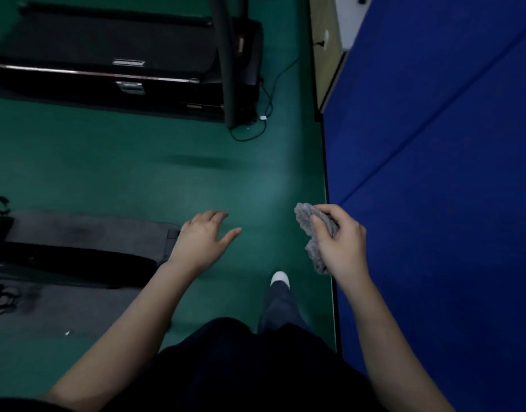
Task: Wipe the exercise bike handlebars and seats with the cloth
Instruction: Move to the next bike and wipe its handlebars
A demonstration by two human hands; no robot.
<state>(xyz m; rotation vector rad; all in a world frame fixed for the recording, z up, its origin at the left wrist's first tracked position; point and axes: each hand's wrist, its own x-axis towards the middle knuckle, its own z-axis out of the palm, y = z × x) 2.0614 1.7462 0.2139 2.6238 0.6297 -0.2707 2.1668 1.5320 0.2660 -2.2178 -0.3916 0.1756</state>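
- The right hand (342,242) holds a grey cloth (305,217). The fingers and thumb are curled round it, and the cloth is bunched up.
- Part of the cloth sticks out above the hand and part hangs down below it.
- The cloth is up in the air over the green floor (137,162), near the edge of a big blue mat (434,173) on the right. It touches nothing but the hand.
- The left hand (201,239) holds nothing. It is wide, palm down, with the fingers loose and the thumb sticking out to the side. It is held out over the floor.
- The two hands are apart, with bare floor showing between them.
- Below the hands you can see one white shoe (280,278) and a dark trouser leg (281,307) on the floor.
- At the top left stands a black treadmill (107,55) with a dark post (226,69) going up from it.
- A thin black cable (266,108) runs from the treadmill along the floor and up to a socket (325,40) on the wall.
- At the lower left there is another machine with a grey belt (86,230), just beside the left hand in the picture.
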